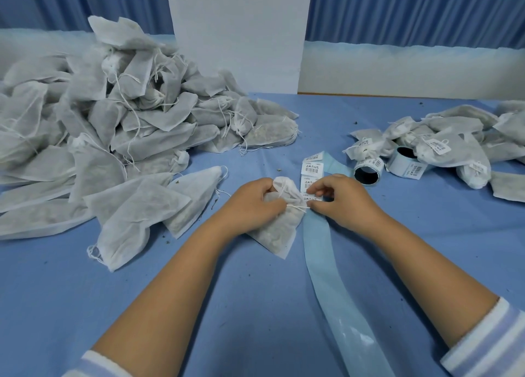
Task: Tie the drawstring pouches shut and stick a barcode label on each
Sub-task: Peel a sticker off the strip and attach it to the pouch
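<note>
Mid-counter (255, 305), a soft, light pouch (279, 229), limp fabric over loose filling; left hand (252, 203) curled round its gathered neck, right hand (343, 200) fingers (318, 190) pinching the thin drawstring (297, 206) there. Probably best held at that neck, never the slack body

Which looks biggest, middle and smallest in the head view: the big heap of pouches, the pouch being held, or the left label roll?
1. heap of pouches, by far.
2. held pouch.
3. left label roll; it lies farther away, so that gap is less sure.
</note>
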`<state>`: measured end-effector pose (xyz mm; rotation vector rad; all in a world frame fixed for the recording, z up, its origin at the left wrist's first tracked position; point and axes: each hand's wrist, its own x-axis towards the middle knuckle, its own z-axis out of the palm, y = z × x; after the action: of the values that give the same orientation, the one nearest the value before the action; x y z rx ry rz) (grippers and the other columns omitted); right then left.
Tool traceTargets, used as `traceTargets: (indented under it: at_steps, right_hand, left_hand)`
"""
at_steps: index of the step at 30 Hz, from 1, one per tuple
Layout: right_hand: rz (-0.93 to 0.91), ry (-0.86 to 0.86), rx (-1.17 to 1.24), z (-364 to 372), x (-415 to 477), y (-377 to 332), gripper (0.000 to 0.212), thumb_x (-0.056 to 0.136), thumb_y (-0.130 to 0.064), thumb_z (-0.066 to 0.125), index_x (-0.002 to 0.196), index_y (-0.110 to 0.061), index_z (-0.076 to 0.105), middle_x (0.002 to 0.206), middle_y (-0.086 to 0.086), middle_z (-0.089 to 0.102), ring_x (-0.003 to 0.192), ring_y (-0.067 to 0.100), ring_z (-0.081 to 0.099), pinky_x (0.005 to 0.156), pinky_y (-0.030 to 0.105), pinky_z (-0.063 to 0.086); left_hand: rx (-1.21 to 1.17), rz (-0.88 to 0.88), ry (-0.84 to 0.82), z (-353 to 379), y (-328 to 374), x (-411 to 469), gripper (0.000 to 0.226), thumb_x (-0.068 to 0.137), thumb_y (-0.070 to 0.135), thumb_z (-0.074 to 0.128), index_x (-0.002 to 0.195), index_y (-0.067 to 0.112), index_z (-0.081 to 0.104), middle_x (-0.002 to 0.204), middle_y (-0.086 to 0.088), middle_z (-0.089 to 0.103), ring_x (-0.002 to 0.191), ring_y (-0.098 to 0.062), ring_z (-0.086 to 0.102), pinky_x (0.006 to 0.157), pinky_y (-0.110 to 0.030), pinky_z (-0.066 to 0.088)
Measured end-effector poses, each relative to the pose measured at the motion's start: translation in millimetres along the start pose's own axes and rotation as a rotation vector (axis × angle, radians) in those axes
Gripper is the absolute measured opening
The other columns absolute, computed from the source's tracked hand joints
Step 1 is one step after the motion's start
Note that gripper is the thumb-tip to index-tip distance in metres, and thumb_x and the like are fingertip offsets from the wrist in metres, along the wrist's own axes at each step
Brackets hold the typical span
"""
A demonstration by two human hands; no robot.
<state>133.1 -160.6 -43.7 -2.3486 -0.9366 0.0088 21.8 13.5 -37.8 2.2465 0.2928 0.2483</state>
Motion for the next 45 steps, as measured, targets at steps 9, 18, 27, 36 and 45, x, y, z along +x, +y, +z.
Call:
traceTargets:
  at_steps: [9,18,27,36,45]
  right_hand:
    - [0.026,0.008,-0.013,2.3,1.3,-0.8,0.013,0.085,-0.021,0.073,0.098,-0.019,0.07,0.09,-0.003,0.057,0.076,0.005,0.05,0.064,0.004,0.036]
    - [-0.103,0.04,-0.171,0.2,-2.5,-5.1,0.007,0.088,-0.019,0.068,0.095,-0.016,0.069,0.096,-0.003,0.048,0.096,0.014,0.039,0.076,0.019,0.026]
    - [-0.133,0.021,-0.185,-2.1,-7.8,-10.6,0.003,0.088,-0.019,0.061,0.088,-0.017,0.06,0.084,-0.003,0.065,0.078,0.017,0.057,0.067,0.032,0.046]
    - [-0.04,0.085,-0.069,-3.3,-8.3,-9.0,0.016,0.093,-0.026,0.055,0.086,-0.019,0.043,0.06,-0.007,0.05,0.056,0.015,0.046,0.051,0.03,0.031]
    - [0.018,0.286,0.494,-10.5,-9.5,-25.4,0.02,0.089,-0.018,0.068,0.098,-0.033,0.059,0.112,-0.014,0.054,0.106,0.001,0.056,0.09,0.026,0.05]
  left_hand:
    - [-0.012,-0.035,0.003,-2.1,-0.3,1.5,0.023,0.085,0.02,0.063,0.069,0.021,0.047,0.067,0.01,0.046,0.053,0.001,0.044,0.046,-0.011,0.033]
    - [-0.057,-0.071,0.041,-6.7,1.7,0.3,0.017,0.084,0.018,0.062,0.07,0.021,0.052,0.069,0.011,0.055,0.054,0.006,0.048,0.048,-0.007,0.034]
    - [-0.113,-0.139,0.056,-7.9,1.9,0.9,0.008,0.083,0.021,0.063,0.077,0.021,0.059,0.075,0.011,0.061,0.068,-0.004,0.052,0.06,-0.022,0.036]
    - [-0.303,-0.249,0.116,-11.4,2.4,0.0,0.017,0.063,0.034,0.062,0.076,0.023,0.065,0.068,0.011,0.066,0.067,-0.007,0.058,0.065,-0.023,0.04]
    - [-0.595,-0.202,0.05,-15.3,6.8,-3.4,0.025,0.077,0.014,0.08,0.101,0.015,0.072,0.091,-0.009,0.074,0.078,-0.019,0.066,0.077,-0.032,0.05]
